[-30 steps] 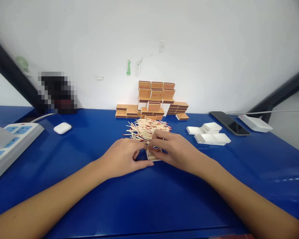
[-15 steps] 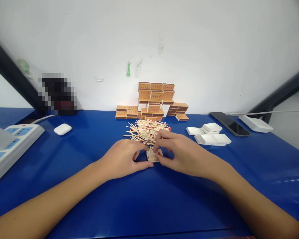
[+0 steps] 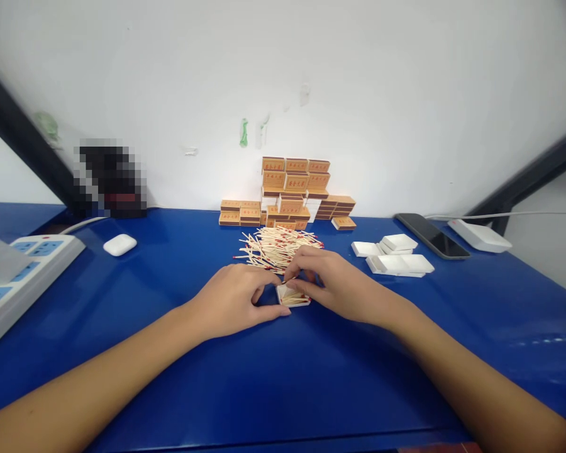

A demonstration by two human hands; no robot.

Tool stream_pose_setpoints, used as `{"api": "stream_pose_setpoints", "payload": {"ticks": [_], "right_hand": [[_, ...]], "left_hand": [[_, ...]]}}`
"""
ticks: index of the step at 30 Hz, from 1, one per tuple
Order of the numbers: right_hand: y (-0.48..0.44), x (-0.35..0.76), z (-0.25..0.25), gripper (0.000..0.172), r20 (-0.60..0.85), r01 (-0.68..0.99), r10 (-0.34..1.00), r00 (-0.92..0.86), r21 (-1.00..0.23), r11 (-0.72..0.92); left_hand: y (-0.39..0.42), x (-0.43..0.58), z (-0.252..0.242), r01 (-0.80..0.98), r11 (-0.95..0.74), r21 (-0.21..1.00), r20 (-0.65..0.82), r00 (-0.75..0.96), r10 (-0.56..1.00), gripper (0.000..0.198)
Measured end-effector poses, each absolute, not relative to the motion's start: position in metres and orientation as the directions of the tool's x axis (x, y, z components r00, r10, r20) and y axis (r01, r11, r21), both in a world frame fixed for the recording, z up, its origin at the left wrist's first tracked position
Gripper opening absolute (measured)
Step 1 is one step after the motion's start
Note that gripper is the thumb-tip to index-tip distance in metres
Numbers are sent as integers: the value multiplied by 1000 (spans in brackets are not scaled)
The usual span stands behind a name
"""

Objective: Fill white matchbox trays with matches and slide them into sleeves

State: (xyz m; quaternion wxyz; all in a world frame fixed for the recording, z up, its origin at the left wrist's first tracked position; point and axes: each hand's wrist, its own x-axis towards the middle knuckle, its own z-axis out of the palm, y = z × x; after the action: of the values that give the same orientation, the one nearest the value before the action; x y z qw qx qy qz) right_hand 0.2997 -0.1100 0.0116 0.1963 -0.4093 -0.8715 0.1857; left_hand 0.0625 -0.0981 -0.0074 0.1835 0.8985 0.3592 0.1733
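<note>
- Left hand (image 3: 231,301) is gripping a small white cardboard tray (image 3: 287,290) by its left end; right hand (image 3: 334,284) is pinching red-tipped wooden matches (image 3: 296,298) inside it.
- A loose match heap (image 3: 273,246) is lying just behind the tray.

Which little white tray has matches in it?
The white tray between the left hand and right hand; the other white trays, off to the right, look empty.

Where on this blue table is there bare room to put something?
Bare blue tabletop lies between the white earbud case and the left hand, between the forearms, and right of the right hand below the white cardboard trays. Crowded: loose matches and tan matchbox stacks behind the hands.
</note>
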Motion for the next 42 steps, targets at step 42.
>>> {"api": "stream_pose_setpoints", "payload": {"ticks": [42], "right_hand": [[-130, 300, 34, 7, 44, 623, 724, -688, -477, 621]], "left_hand": [[-106, 63, -6, 479, -764, 432, 295, 726, 622, 25]]}}
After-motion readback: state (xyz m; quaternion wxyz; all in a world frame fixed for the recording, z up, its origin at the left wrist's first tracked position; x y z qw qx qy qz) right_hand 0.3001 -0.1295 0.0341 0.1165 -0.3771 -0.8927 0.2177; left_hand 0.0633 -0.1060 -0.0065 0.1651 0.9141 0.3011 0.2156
